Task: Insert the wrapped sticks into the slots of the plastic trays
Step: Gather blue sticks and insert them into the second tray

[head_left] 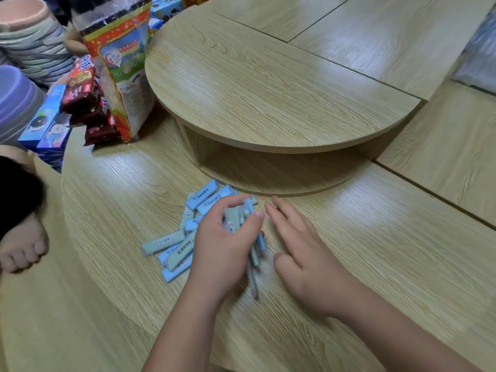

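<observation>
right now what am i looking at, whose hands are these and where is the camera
There is no machine here. One camera sits on a person's head and looks down at their own two hands. The left hand grips a bundle of wrapped sticks, blue and pale green. The right hand lies open beside it, fingers straight, holding nothing. More sticks lie in a loose pile on the wooden table, just left of the left hand. Behind them stands a half-round wooden shelf. At the far left are snack packs, stacked bowls and someone's bare foot. No tray shows in this picture.
</observation>
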`<move>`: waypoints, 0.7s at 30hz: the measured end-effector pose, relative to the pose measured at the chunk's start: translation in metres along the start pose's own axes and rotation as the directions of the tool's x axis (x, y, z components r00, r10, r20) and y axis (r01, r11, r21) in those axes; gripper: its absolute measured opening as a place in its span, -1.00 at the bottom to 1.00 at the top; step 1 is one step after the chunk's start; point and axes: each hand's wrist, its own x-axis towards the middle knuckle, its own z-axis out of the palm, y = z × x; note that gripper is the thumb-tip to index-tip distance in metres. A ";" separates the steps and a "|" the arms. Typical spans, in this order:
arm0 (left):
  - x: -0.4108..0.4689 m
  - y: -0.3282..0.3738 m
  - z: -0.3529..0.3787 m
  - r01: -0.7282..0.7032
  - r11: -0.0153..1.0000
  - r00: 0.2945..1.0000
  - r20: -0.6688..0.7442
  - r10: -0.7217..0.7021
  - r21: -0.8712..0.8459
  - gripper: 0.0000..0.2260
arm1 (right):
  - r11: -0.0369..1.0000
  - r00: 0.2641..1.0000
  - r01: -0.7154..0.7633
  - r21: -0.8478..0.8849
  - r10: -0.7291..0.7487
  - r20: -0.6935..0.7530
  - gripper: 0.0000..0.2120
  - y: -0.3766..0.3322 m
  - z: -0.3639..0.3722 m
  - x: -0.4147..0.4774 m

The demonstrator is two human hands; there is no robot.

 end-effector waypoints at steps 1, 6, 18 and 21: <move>0.000 0.000 -0.003 -0.011 1.000 1.000 -0.019 0.011 0.017 -0.81 | 0.999 1.000 0.005 -0.034 -0.005 0.006 -0.26 0.002 0.000 -0.001; -0.003 0.006 -0.022 -0.007 1.000 0.992 -0.125 0.004 -0.023 -0.84 | 0.978 0.997 0.049 -0.202 -0.059 -0.042 -0.33 0.011 -0.001 -0.007; 0.006 0.011 -0.090 0.016 0.990 0.966 -0.253 -0.051 -0.137 -0.82 | 0.901 0.958 0.093 -0.424 -0.197 -0.209 -0.44 -0.019 0.059 -0.003; 0.018 0.003 -0.105 0.044 0.982 0.971 -0.225 -0.085 -0.182 -0.80 | 0.883 0.960 0.120 -0.454 -0.220 -0.173 -0.34 -0.027 0.080 0.003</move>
